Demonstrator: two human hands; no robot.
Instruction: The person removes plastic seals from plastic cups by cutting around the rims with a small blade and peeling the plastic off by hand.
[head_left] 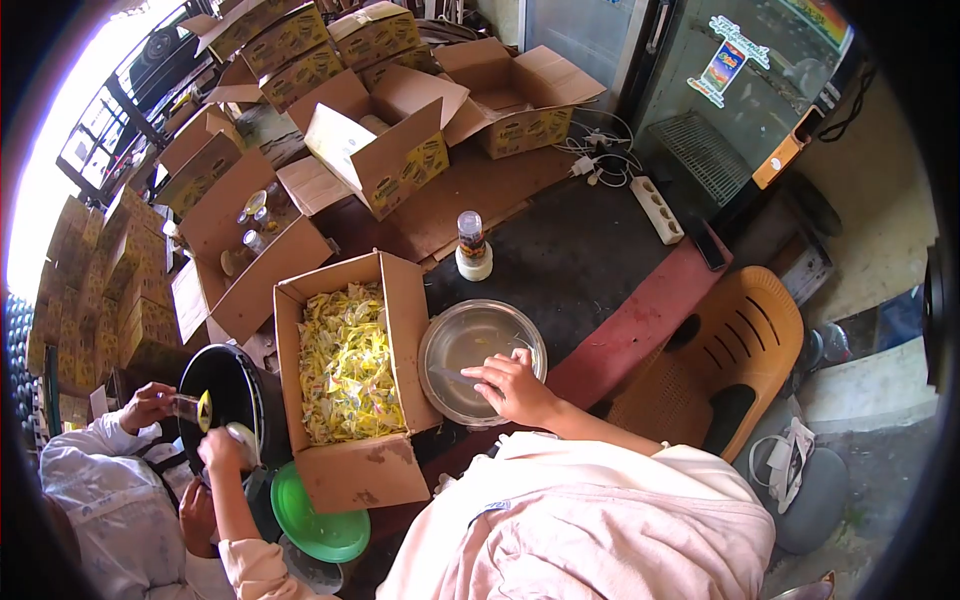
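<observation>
My right hand is over a round, clear-lidded or glass-like bowl. Its fingers pinch a thin, pale, see-through strip. My left hand reaches far left to the black bucket, closed beside a whitish rounded thing; what it grips is unclear. Close by, a co-worker's hand holds a clear jar with a yellow end, tilted over the bucket. The co-worker's other hand is below my left wrist. Between my hands stands an open carton full of small yellow-and-clear packets.
A jar stands on a white round base on the dark table. A green basin sits below the carton. Open cartons, one holding jars, line the back. A power strip, phone and orange chair are right.
</observation>
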